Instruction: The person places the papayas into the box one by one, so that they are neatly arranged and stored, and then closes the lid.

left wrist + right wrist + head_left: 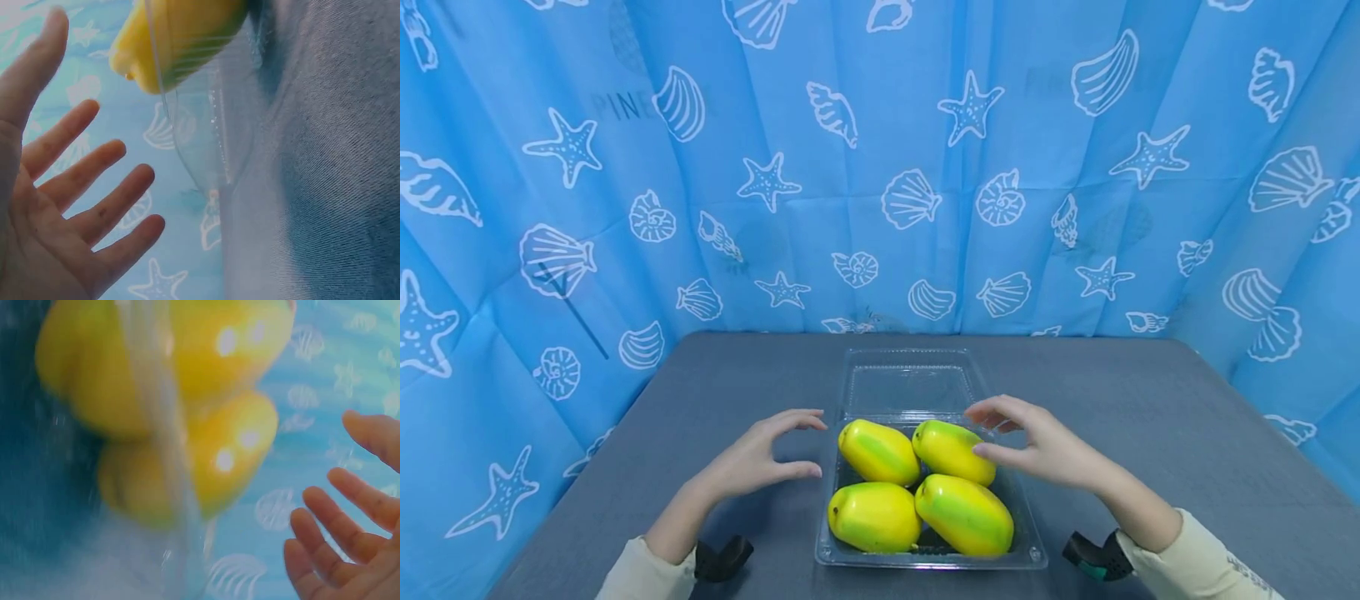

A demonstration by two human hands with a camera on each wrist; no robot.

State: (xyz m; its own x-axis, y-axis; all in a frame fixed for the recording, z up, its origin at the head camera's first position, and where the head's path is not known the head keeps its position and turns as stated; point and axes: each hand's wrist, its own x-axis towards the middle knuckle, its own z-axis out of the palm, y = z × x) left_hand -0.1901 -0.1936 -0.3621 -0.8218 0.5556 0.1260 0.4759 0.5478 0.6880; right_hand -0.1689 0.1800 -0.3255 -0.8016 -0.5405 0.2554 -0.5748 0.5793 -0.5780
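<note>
A clear plastic clamshell box (931,560) lies on the table with its lid (913,387) folded back away from me. Inside sit several yellow-green fruits that look like papayas, two behind and two in front. My left hand (767,454) hovers just left of the box, thumb and fingers apart, holding nothing. Over the box's right edge, my right hand (1037,437) is close to the back right papaya (955,452). In the right wrist view its fingers (350,534) are loosely spread and apart from the fruit. The left wrist view shows one papaya (181,40) through the box wall.
The grey table (737,367) extends around the box. A blue curtain (880,167) printed with white shells and starfish hangs behind it and at both sides. Dark wrist-worn devices (724,558) sit under both wrists, near the tabletop.
</note>
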